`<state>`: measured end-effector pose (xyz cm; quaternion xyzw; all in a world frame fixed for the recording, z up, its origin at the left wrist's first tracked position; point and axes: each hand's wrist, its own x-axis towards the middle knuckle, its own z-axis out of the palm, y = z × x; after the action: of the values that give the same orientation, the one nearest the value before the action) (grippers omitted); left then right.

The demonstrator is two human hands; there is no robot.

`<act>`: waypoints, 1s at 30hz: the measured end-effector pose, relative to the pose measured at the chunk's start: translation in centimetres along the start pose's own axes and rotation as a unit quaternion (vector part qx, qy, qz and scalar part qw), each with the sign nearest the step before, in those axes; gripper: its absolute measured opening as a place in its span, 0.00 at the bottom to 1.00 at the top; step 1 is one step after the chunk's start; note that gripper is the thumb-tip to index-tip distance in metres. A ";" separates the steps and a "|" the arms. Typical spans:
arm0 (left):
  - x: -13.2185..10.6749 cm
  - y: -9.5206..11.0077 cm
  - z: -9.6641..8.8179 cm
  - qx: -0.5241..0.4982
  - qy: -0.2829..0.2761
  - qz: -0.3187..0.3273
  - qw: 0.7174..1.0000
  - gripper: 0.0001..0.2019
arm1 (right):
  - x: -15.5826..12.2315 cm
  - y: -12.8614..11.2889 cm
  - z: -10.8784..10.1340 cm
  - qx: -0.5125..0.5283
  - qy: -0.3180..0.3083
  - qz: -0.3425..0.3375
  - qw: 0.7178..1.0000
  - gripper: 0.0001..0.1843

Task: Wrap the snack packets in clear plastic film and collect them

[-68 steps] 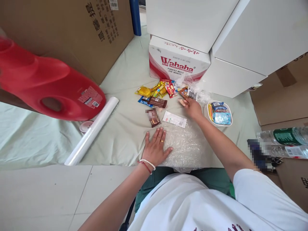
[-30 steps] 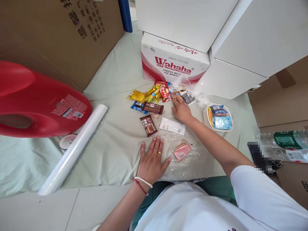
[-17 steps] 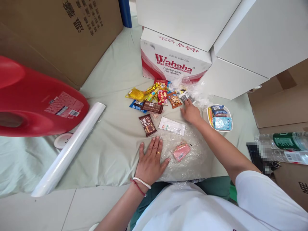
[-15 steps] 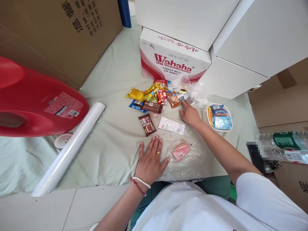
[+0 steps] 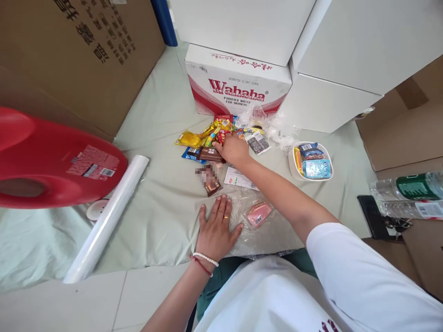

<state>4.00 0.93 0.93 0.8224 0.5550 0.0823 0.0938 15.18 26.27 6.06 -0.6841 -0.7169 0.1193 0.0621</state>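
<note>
My left hand (image 5: 215, 230) lies flat with fingers spread, at the left edge of clear plastic film (image 5: 238, 203) on the cloth. My right hand (image 5: 233, 150) reaches over the snack pile, thumb apart from the forefinger; the other fingertips are hidden. Under or beside it are a red packet (image 5: 221, 135), an orange packet (image 5: 239, 133) and a brown wafer packet (image 5: 208, 154). To its right lies a grey-and-white packet (image 5: 258, 143). Below are a dark brown cocoa packet (image 5: 209, 180) and a white packet (image 5: 235, 178), partly behind my forearm. A pink packet (image 5: 258, 215) rests on the film.
Yellow packets (image 5: 188, 138) lie at the pile's left. A white tub (image 5: 331, 171) of snacks stands right. Behind are a Wahaha carton (image 5: 238, 87) and crumpled plastic (image 5: 282, 127). A film roll (image 5: 107, 219) and red jug (image 5: 58, 161) are left; bottles (image 5: 411, 186) lie right.
My right hand has left the grey-and-white packet and moved left over the red and orange packets. My left hand stays flat. The view has shifted slightly.
</note>
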 end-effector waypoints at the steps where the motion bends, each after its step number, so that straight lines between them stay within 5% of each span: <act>1: 0.0 0.0 0.0 0.001 -0.003 -0.001 1.000 0.39 | 0.5 -0.5 0.3 0.010 -0.001 0.011 1.000 0.32; 5: 0.0 0.1 -0.1 0.001 -0.012 -0.006 1.000 0.38 | 1.0 0.4 -0.1 0.074 -0.051 0.040 0.995 0.22; 9: -0.1 0.2 0.1 -0.015 -0.011 -0.010 1.000 0.40 | -1.7 4.9 -1.9 0.206 -0.063 0.012 0.977 0.12; 12: -0.1 0.2 0.2 -0.024 -0.011 -0.013 1.000 0.42 | -5.9 9.4 -4.1 0.335 -0.028 -0.013 0.942 0.18; 14: -0.1 0.2 0.2 -0.023 -0.013 -0.013 1.000 0.43 | -9.4 12.1 -5.6 0.369 -0.060 -0.031 0.927 0.25; 17: 0.0 0.2 0.3 -0.015 -0.016 -0.012 1.000 0.43 | -14.7 14.2 -7.2 0.302 -0.144 -0.103 0.937 0.28; 21: 0.1 0.3 0.3 0.002 -0.018 -0.014 1.000 0.43 | -19.4 13.3 -6.9 0.090 -0.219 -0.254 0.938 0.28; 25: 0.2 0.5 0.3 0.019 -0.022 -0.015 0.999 0.43 | -21.1 11.3 -5.3 -0.102 -0.226 -0.296 0.922 0.25; 30: 0.1 0.7 0.3 0.040 -0.023 -0.023 0.999 0.43 | -21.5 10.9 -4.4 -0.157 -0.200 -0.350 0.901 0.26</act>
<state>4.75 0.77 0.82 0.8145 0.5739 0.0387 0.0757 28.03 5.60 9.08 -0.3513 -0.9171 0.1101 -0.1532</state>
